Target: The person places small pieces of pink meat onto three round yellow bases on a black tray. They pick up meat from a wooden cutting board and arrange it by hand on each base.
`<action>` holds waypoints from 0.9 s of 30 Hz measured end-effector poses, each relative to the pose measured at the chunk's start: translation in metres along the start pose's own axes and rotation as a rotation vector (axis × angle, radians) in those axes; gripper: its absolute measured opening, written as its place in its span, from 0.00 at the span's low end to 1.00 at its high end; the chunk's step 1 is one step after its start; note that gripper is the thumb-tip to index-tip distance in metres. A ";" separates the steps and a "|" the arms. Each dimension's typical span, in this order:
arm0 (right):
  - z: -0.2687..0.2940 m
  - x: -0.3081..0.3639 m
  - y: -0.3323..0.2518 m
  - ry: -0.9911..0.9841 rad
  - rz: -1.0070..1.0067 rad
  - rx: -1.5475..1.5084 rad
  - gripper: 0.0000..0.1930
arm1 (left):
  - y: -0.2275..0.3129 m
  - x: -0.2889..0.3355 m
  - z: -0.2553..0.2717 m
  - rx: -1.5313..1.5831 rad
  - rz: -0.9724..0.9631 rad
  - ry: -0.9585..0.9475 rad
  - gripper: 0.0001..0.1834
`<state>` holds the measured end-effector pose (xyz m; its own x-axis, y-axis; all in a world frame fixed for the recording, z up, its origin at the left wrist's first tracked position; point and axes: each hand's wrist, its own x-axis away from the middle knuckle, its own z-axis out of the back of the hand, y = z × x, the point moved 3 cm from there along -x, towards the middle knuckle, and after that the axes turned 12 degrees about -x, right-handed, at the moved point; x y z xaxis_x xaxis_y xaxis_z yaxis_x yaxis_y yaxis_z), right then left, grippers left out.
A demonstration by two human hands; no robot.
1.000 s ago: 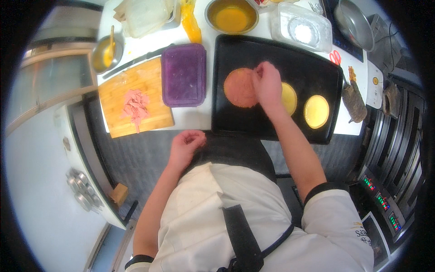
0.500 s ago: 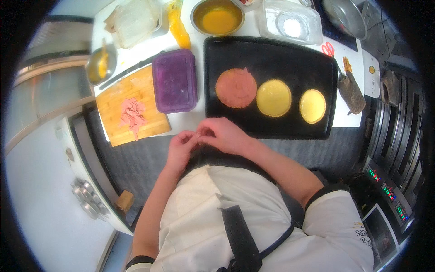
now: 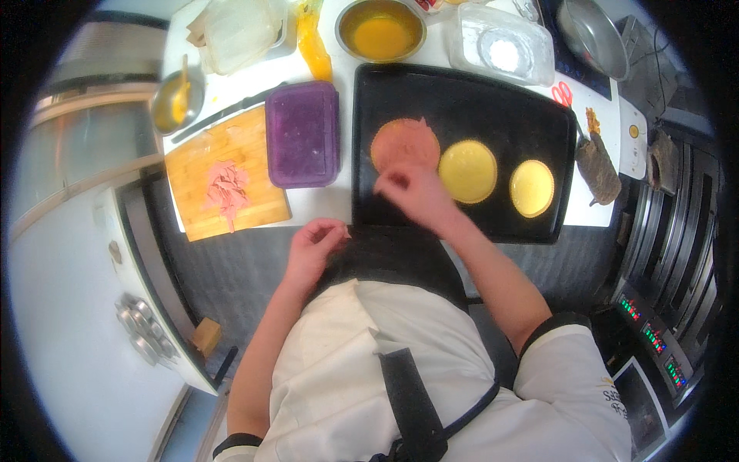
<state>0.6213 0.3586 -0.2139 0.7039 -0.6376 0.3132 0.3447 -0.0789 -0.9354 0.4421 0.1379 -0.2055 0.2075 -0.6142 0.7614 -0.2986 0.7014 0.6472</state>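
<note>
My left hand (image 3: pixel 314 250) is closed in a pinch near my apron, with a small pink scrap (image 3: pixel 346 232) at the fingertips. Over the near edge of a round with a scalloped rim, covered in pink (image 3: pixel 403 142), is my right hand (image 3: pixel 416 196). Its fingers are bunched together, and what they may hold is hidden. Beside that round on the black baking tray (image 3: pixel 454 85) lie a yellow round (image 3: pixel 468 171) and a smaller, paler yellow round (image 3: pixel 532 189). A pile of thin pink scraps (image 3: pixel 228 187) rests on the wooden cutting board (image 3: pixel 265 208) at left.
A purple lidded box (image 3: pixel 303 135) stands between board and tray. Behind are a bowl of yellow liquid (image 3: pixel 381 35), a yellow bag (image 3: pixel 311 42) and clear plastic tubs (image 3: pixel 504 46). Red-handled scissors (image 3: pixel 563 93) and a dark mitt (image 3: pixel 598 169) lie at right. A small bowl (image 3: pixel 171 108) sits far left.
My hands were together in front of me; the right has moved forward and right over the pink-covered round. The left has stayed nearly in place, still pinching.
</note>
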 end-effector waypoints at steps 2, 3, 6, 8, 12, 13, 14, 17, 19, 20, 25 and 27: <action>0.027 -0.018 0.019 0.282 -0.063 0.009 0.15 | -0.005 0.000 0.001 0.000 -0.001 0.008 0.08; 0.039 -0.028 0.027 0.277 -0.075 -0.018 0.15 | -0.007 0.000 0.001 0.003 0.000 0.014 0.08; 0.056 -0.054 0.044 0.227 -0.113 -0.052 0.15 | -0.011 0.002 0.002 0.005 0.004 0.022 0.08; 0.056 -0.065 0.047 0.135 -0.050 -0.013 0.15 | -0.012 0.003 0.002 0.001 0.020 0.030 0.08; 0.049 -0.082 0.048 0.071 -0.135 0.270 0.15 | -0.012 0.004 0.001 -0.006 0.030 0.038 0.08; 0.045 -0.083 0.047 0.101 -0.164 0.303 0.15 | -0.012 0.005 0.002 -0.007 0.031 0.046 0.08; 0.042 -0.082 0.046 0.131 -0.192 0.331 0.15 | -0.012 0.006 0.002 0.015 0.023 0.050 0.08; 0.038 -0.081 0.039 0.175 -0.183 0.398 0.15 | -0.013 0.009 0.002 0.057 0.022 0.073 0.08; 0.037 -0.082 0.036 0.193 -0.177 0.431 0.14 | -0.014 0.009 0.002 0.052 0.034 0.090 0.08; 0.036 -0.082 0.035 0.204 -0.185 0.449 0.14 | -0.014 0.009 0.002 0.060 0.024 0.081 0.08; 0.033 -0.082 0.033 0.215 -0.141 0.491 0.14 | -0.017 0.008 0.004 0.085 0.042 0.110 0.08; 0.032 -0.083 0.034 0.222 -0.130 0.500 0.14 | -0.017 0.008 0.004 0.070 0.027 0.094 0.07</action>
<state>0.5947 0.4330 -0.2667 0.5073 -0.7969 0.3280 0.7103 0.1710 -0.6828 0.4453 0.1196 -0.2106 0.2836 -0.5563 0.7811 -0.3689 0.6886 0.6243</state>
